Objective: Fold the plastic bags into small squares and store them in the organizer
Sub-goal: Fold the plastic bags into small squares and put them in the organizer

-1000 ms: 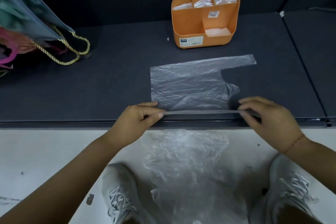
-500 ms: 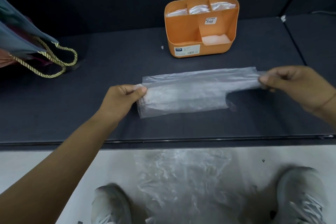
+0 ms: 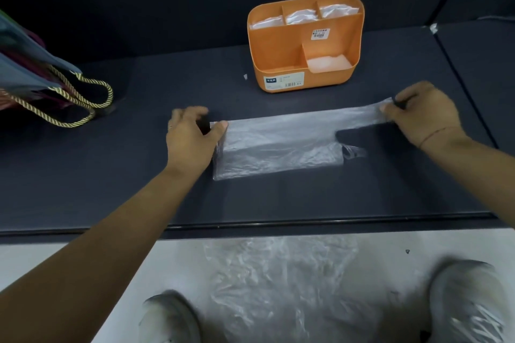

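At the far left of my view, a cloth bag (image 3: 36,72) with gold rope handles sits on the dark table (image 3: 125,184). Next comes my left hand (image 3: 189,138), thumb and fingers pinching the left end of the clear plastic bag (image 3: 278,145). The bag lies across the middle of the table, doubled over lengthwise, its long side running left to right. Its lower layer rests flat on the table, with a loose handle loop poking out at the lower right.

Just behind it stands the orange organizer (image 3: 274,47), apart from the bag. Folded plastic shows in its three rear slots and in the small front right one. Further right, my right hand (image 3: 423,115) grasps the bag's stretched handle end, drawn taut between finger and thumb.

Below the table edge, on the pale floor, a heap of crumpled plastic bags (image 3: 278,281) lies between my two grey shoes (image 3: 170,317).
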`<state>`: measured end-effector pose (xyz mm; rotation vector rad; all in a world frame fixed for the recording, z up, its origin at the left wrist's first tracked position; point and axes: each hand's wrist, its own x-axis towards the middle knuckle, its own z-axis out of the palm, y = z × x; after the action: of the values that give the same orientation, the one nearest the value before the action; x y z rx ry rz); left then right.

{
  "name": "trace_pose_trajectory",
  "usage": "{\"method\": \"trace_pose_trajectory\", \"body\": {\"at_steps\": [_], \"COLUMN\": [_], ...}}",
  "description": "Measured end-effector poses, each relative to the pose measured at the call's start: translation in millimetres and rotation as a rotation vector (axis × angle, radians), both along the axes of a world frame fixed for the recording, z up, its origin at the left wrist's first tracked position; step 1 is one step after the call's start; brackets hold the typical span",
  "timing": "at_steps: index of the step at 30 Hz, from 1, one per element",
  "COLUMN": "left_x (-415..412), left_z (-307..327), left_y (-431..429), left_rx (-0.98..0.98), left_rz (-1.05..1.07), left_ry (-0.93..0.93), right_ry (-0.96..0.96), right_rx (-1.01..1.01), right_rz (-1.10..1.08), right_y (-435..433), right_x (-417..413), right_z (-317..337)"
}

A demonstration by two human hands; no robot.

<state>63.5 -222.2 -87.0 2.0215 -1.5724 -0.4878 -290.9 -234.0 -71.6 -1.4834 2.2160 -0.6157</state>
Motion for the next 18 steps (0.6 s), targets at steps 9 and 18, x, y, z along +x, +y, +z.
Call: {"method": "trace_pose_trajectory", "body": {"at_steps": [9, 18], "left_x": [-45.9, -36.7], "left_z": [-18.2, -31.9], "left_y": [33.6, 37.0], "left_rx": [-0.132, 0.119], "left_rz": [-0.523, -0.55], "left_ry": [-0.341, -0.513], "right_ry": [0.145, 0.418], "right_rx": [-0.179, 0.078], "right_rz": [0.843, 0.846], "right_y": [29.4, 38.6], "right_x": [134.6, 130.4], "right_z": [2.9, -38.2]}}
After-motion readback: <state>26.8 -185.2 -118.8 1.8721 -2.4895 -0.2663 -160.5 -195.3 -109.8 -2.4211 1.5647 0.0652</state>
